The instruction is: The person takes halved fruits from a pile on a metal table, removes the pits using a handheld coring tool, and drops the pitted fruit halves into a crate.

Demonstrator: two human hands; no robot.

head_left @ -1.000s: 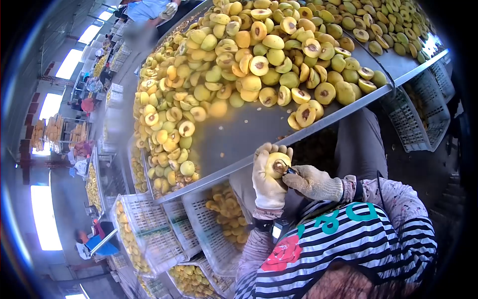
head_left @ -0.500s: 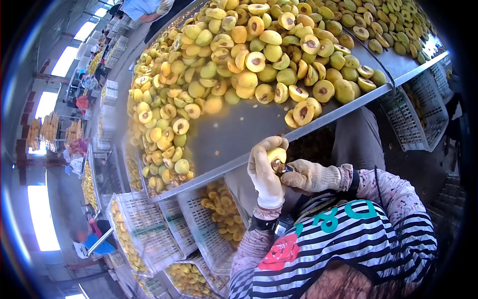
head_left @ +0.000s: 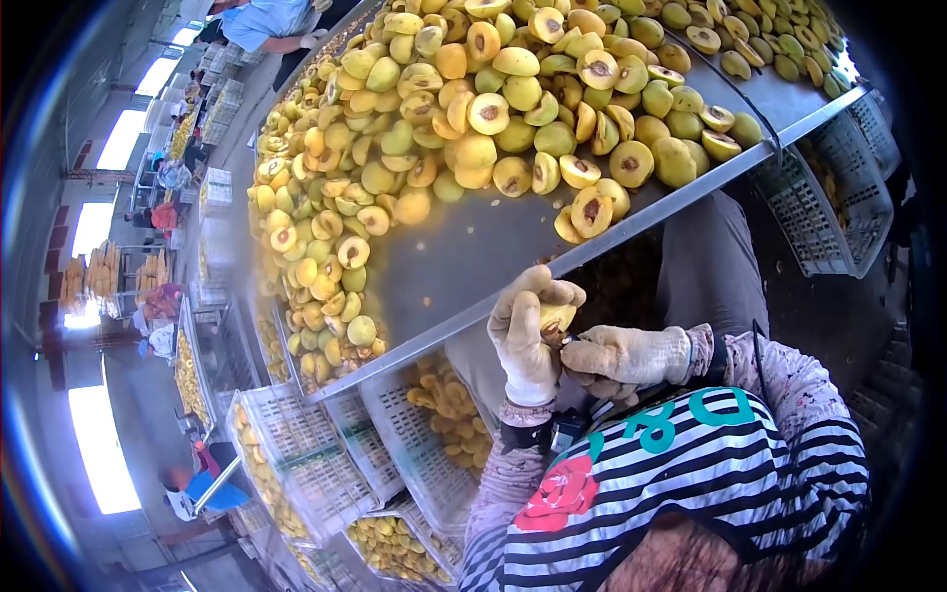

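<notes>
My left hand (head_left: 526, 340), in a pale work glove, grips a yellow peach half (head_left: 557, 317) just off the table's front edge. Brown pit flesh shows on the side facing my right hand. My gloved right hand (head_left: 631, 356) is closed around a small pitting tool (head_left: 569, 339); only a bit of its metal shows, right at the fruit, and the handle is hidden in the fingers. Beyond the hands, a large heap of halved peaches (head_left: 473, 153) covers much of the metal table (head_left: 464, 252). One cut half (head_left: 592, 211) lies near its rim, pit side up.
Under the table at left, white plastic crates (head_left: 419, 459) hold peach pieces. Another crate (head_left: 824, 212) stands at right. A dark cord (head_left: 755, 126) crosses the table edge. A co-worker in blue (head_left: 266, 22) stands at the far side; other people work along the left.
My left fingers have shifted around the peach half, and my right hand has turned slightly at the fruit. The whole view has tilted a little.
</notes>
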